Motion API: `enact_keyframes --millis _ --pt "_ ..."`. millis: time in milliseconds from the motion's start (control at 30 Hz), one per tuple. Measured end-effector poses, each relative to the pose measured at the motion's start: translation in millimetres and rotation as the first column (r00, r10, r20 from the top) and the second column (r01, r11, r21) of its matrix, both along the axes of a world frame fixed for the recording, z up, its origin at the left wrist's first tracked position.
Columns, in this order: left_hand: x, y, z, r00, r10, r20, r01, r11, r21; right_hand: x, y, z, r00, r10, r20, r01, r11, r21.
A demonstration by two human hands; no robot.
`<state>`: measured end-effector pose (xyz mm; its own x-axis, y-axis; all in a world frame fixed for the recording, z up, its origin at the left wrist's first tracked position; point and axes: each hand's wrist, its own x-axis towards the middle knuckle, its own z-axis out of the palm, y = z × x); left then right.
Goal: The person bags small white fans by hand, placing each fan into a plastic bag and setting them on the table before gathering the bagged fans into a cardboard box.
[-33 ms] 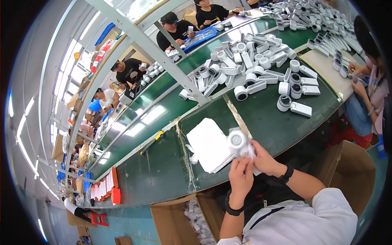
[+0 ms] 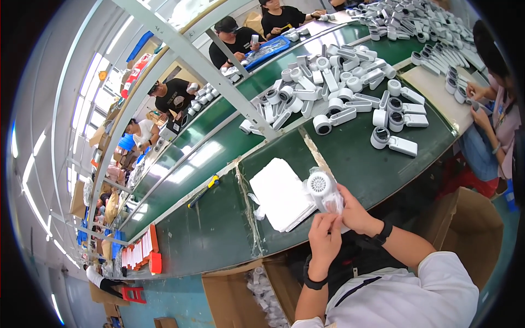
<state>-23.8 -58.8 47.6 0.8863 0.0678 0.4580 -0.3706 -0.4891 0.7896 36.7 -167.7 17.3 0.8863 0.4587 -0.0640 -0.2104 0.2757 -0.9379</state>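
White fan [image 2: 319, 185], clear-bagged, in both hands [image 2: 355, 214]

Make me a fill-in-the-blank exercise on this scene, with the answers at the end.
1. The right hand holds a handheld fan coloured ____.
2. The left hand, at the fan's clear plastic bag, has a wristband coloured ____.
3. The utility knife lies to the ____ of the white stack.
4. More handheld fans lie heaped on the ____ worktable.

Missing words: white; black; left; green.
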Motion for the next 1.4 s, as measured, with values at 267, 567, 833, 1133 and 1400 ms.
enact_keyframes --millis 267,567,833,1133,1400 --pt "-8 18 -27 0.986 0.063 -0.156 -0.14 0.819 -0.557 -3 3 -1 0.982 -0.112 -0.15 0.143 0.966 0.213" --pt "-8 29 -40 0.851 -0.413 -0.324 -0.129 0.434 -0.892 -7 23 4 0.51 -0.29 0.81 0.654 0.742 -0.146" --pt "-22 89 -10 0.971 0.054 -0.235 -0.232 0.463 -0.855 -22 -23 5 0.765 -0.344 0.544 0.507 0.843 -0.179" --pt "-26 267 -55 0.393 0.909 -0.14 -0.818 0.415 0.399 60 -179 0 0.586 0.052 0.809 0.811 -0.026 -0.585" --pt "-3 221 -39 0.338 0.915 0.218 -0.814 0.169 0.556 75 -184 -18 0.781 -0.012 0.624 0.622 0.105 -0.776"
